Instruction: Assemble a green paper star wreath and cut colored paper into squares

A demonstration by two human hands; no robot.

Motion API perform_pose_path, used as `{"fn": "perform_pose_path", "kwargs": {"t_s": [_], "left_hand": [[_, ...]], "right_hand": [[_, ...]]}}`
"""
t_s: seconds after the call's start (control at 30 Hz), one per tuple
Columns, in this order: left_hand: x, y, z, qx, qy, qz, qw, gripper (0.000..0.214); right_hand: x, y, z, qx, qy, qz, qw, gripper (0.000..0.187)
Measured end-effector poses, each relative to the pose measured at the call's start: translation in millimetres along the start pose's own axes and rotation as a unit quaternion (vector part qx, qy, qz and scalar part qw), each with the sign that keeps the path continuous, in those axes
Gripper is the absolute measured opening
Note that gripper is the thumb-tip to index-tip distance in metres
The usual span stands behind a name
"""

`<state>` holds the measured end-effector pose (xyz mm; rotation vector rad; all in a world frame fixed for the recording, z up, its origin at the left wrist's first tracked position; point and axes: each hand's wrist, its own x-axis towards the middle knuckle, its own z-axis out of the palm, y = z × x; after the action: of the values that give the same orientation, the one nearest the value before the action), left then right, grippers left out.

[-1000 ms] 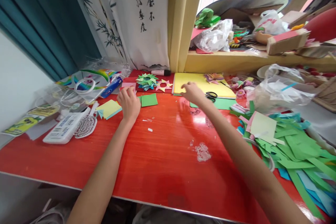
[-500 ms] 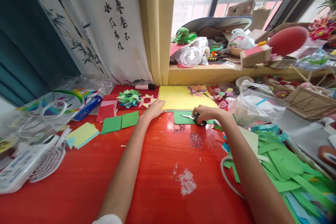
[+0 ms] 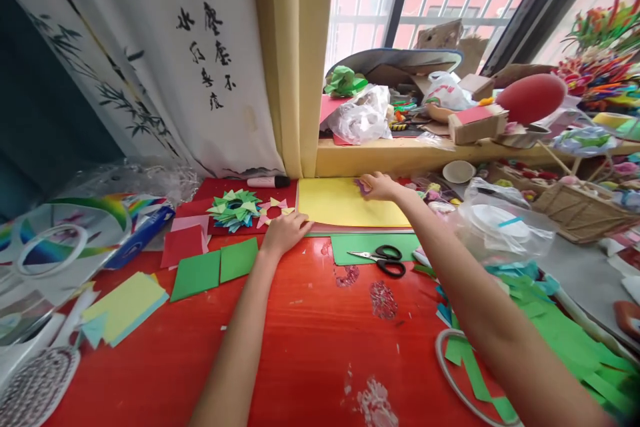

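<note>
A yellow sheet of paper (image 3: 330, 203) lies at the back of the red table. At its front left corner rests my left hand (image 3: 286, 235), fingers stretched out and nothing gripped. My right hand (image 3: 380, 187) reaches over the sheet's back right part, fingers closed on a purple folded paper flower (image 3: 362, 185) that is mostly hidden by them. Black-handled scissors (image 3: 385, 259) lie partly over a green paper strip (image 3: 345, 248) in front of the yellow sheet. Left of my left hand are a green-and-blue folded paper ring (image 3: 234, 208) and a pink-and-yellow paper star ring (image 3: 274, 211).
Green paper squares (image 3: 196, 275) and a yellow-and-blue paper stack (image 3: 125, 307) lie to the left, near a hairbrush (image 3: 40, 387). On the right are green paper scraps (image 3: 555, 327), a white ring-shaped handle (image 3: 445, 373) and a plastic bag (image 3: 500, 220). A marker (image 3: 263, 181) lies at the back.
My right hand has let go of the scissors, moved back across the yellow sheet and closed on the paper flower. My left hand stays by the sheet's corner. The view has shifted slightly.
</note>
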<state>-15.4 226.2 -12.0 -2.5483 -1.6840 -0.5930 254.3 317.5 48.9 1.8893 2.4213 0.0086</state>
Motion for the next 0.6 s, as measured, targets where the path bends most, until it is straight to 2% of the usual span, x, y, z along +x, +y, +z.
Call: {"fn": "perform_pose_path", "kwargs": {"t_s": [0.17,0.3,0.47,0.6], "left_hand": [[-2.8,1.7,6.2,0.013,0.026,-0.018,0.999,0.038],[-2.3,-0.4,4.4,0.009,0.033,-0.027,0.999,0.038],[-2.9,-2.4,2.4,-0.001,0.039,-0.039,0.998,0.037],[-2.4,-3.9,2.8,-0.007,0.04,-0.045,0.998,0.039]], "right_hand": [[20.2,-0.2,21.5,-0.077,-0.005,-0.023,0.997,0.044],[29.3,-2.5,24.1,-0.123,0.013,-0.026,0.992,0.038],[34.7,-18.7,20.4,-0.149,0.061,0.009,0.987,0.037],[37.9,-32.5,25.5,-0.149,0.094,0.089,0.98,0.041]]}}
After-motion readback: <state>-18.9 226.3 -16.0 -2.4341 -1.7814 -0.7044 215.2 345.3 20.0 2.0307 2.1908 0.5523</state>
